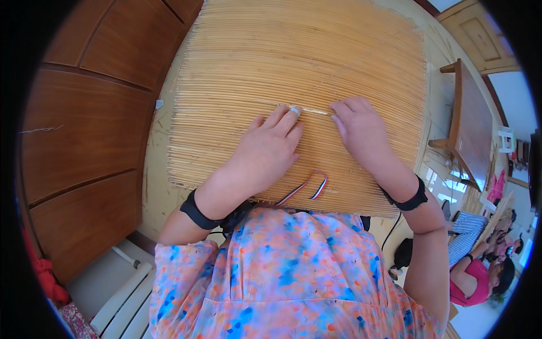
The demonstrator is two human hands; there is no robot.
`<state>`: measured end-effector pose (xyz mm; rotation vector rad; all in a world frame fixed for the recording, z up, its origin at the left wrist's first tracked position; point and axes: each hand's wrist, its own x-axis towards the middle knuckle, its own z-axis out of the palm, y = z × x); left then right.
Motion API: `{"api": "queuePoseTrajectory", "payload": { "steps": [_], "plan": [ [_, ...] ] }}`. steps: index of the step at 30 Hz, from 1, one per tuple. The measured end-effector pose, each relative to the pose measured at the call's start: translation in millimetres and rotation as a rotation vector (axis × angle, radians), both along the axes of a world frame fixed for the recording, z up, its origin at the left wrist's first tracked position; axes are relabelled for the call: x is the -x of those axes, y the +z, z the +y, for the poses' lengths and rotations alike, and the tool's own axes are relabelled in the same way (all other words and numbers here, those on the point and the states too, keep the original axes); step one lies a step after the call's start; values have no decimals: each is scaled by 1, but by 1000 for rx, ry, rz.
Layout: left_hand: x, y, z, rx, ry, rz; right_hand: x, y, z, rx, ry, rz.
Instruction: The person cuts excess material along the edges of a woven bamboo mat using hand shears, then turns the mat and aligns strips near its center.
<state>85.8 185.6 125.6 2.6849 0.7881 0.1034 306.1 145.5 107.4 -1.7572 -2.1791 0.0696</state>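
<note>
A wide woven mat of thin straw-coloured rods lies before me, over my lap. My left hand rests on it, fingers bent, with a pale wrapping on one fingertip, beside a light strip running along the rods. My right hand has its fingertips curled at the other end of that strip; whether they grip it is hidden. A striped red, white and dark ribbon lies looped on the mat near the lower edge, below my hands. Each wrist wears a black band.
Wooden cabinet panels stand at the left, above a white slatted radiator. A wooden bench-like table stands at the right, with a white stool behind it. At lower right a person in a pink top sits near other people.
</note>
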Motion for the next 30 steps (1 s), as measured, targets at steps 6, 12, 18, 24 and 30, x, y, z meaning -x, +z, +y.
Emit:
{"api": "queuePoseTrajectory", "payload": {
  "steps": [6, 12, 18, 24, 30],
  "plan": [
    [-1, -4, 4, 25, 14, -21, 4, 1, 2, -40, 88, -197],
    [1, -14, 3, -86, 38, -25, 11, -2, 0, -87, 111, -244],
    [3, -18, 5, -114, 68, -69, 7, -12, -1, -137, 101, -181],
    [13, -16, 18, 74, 140, -308, 11, -2, 10, 46, -5, -168],
    [14, -12, 23, 123, 167, -381, 4, 8, 28, 218, 68, -148]
  ]
}}
